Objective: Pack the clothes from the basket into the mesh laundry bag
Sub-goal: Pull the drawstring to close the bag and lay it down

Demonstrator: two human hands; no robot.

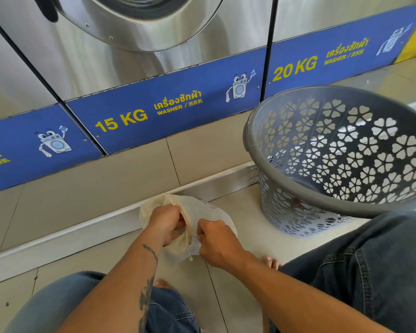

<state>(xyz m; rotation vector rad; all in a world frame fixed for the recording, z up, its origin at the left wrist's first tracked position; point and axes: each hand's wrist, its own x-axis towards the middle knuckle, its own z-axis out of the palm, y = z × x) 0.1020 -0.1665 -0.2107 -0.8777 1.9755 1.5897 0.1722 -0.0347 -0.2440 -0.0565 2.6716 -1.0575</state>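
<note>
- Hands: the left hand (165, 223) grips one lip of the cream mesh laundry bag (209, 210), fingers curled round the edge. The right hand (217, 241) pinches the opposite side of the mouth, seemingly at the thin drawstring.
- Bag: it lies plump on the pale tiled floor (238, 296), between the person's knees and the steel washing machine marked 15 KG (130, 56). A white fold bulges at the mouth; whether that is a garment or the bag's own cloth I cannot tell.
- Basket: the grey round plastic basket with flower-shaped cut-outs (322, 203) stands just to the right of the bag. Its visible inner wall shows no clothes, but its bottom is hidden behind the near rim. A reddish patch shows through the lower holes.
- Risk: if that patch is a garment, closing now would probably leave it behind.
- Risk: a hard tug on the cord could bunch the mesh unevenly or trap cloth in the mouth, leaving a gap.
- Risk: the pinch on the cord looks slight, so it may slip and let the mouth spring wide.
- Risk: anything that spills would land on the bare floor and get dirty.
</note>
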